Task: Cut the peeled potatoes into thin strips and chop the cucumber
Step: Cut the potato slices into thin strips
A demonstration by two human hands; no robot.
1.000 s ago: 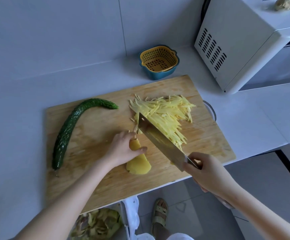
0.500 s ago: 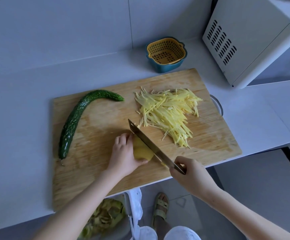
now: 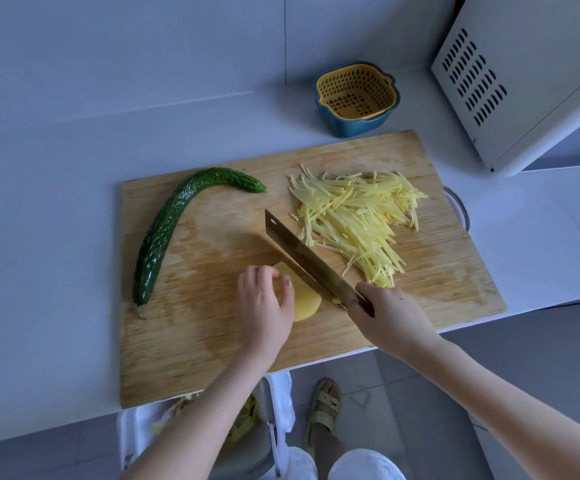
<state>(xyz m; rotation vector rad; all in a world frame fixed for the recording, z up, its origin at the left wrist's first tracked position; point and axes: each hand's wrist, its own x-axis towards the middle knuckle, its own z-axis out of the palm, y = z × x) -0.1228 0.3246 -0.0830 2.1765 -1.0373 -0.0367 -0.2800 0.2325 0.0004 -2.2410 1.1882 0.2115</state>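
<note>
The potato (image 3: pixel 305 302) is pinned under curled fingers of the left hand (image 3: pixel 263 308), the knife (image 3: pixel 300 258) clamped in the right hand (image 3: pixel 389 318). Fingertips could be nicked if the potato slips.

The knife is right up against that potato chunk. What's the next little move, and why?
Probably press the cleaver down to slice the potato piece: the left hand holds it on the board, the right hand grips the handle, and the blade lies along its right side.
</note>
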